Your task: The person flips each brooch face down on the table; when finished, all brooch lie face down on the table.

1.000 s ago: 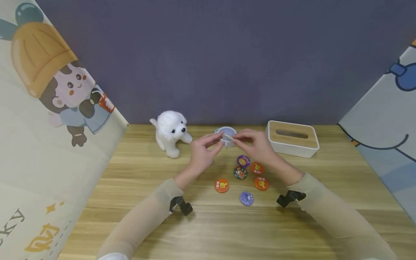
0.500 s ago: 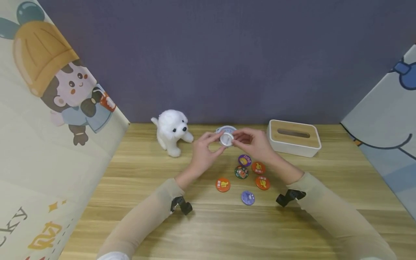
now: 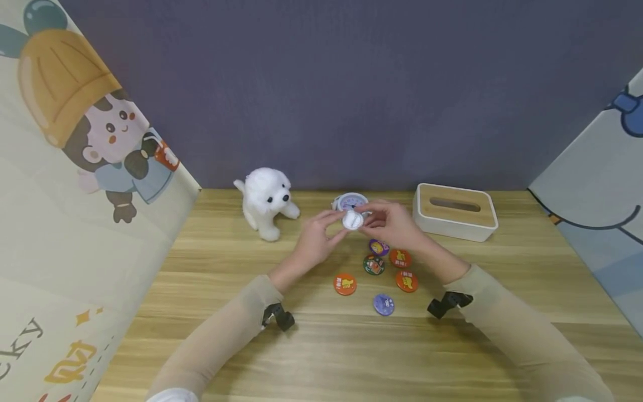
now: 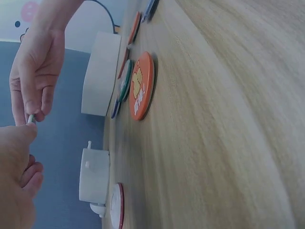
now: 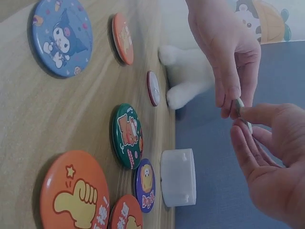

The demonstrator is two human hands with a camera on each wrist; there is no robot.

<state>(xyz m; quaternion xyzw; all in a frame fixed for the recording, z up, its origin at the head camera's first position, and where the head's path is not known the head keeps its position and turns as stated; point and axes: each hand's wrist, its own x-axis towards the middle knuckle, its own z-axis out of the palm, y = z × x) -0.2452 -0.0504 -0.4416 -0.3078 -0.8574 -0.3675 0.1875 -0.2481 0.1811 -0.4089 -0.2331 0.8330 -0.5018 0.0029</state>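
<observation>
A small round pin badge point(image 3: 353, 220) is held up between both hands, its pale back with a pin line across it facing the head camera. My left hand point(image 3: 312, 241) pinches it from the left with thumb and fingers. From the other side, my right hand point(image 3: 397, 226) pinches its right edge. Both wrist views show the badge point(image 5: 244, 116) nearly edge-on, with a greenish rim. Below the hands lie several badges: an orange one point(image 3: 345, 284), a blue-purple one point(image 3: 384, 305), a green one point(image 3: 374, 264), a purple one point(image 3: 379, 247) and two more orange ones point(image 3: 406, 281).
Behind the hands stands a white alarm clock point(image 3: 351, 200). A white plush dog point(image 3: 266, 204) sits to the left, and a white tissue box point(image 3: 455, 212) with a wooden lid is at right. A red-rimmed white badge point(image 4: 116, 206) lies near the left hand.
The held badge has turned from nearly edge-on to showing its round back, and has come slightly lower and nearer. The clock's face is now less covered. Badges on the table stay put.
</observation>
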